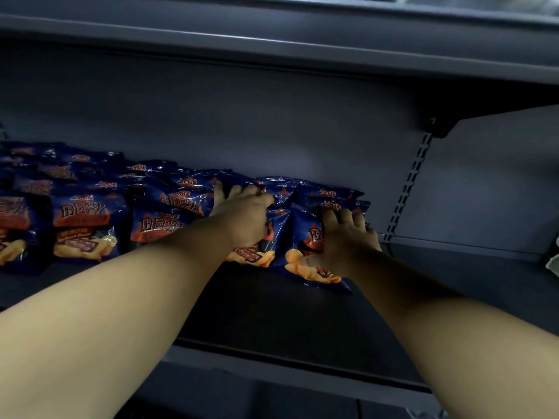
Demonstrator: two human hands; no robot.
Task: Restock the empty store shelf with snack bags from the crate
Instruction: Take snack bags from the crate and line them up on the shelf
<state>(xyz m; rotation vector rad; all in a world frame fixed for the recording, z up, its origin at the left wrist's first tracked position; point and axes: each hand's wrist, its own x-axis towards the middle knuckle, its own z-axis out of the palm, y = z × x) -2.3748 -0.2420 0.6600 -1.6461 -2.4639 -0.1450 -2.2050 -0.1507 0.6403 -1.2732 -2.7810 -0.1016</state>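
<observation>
Several blue snack bags (81, 225) with orange and red print lie in overlapping rows on the dark grey shelf (272, 313), filling its left and middle. My left hand (245, 213) rests palm down on a stack of bags (251, 255) near the middle, fingers spread over its top. My right hand (344, 240) grips the rightmost stack of bags (302, 231), thumb on the front, fingers curled over the upper edge. The crate is out of view.
The shelf's back wall (242, 125) is plain grey. A slotted upright (408, 182) stands just right of the bags, with another shelf bay (484, 261) beyond it. A shelf above (272, 49) overhangs. A pale object (555, 261) shows at the far right edge.
</observation>
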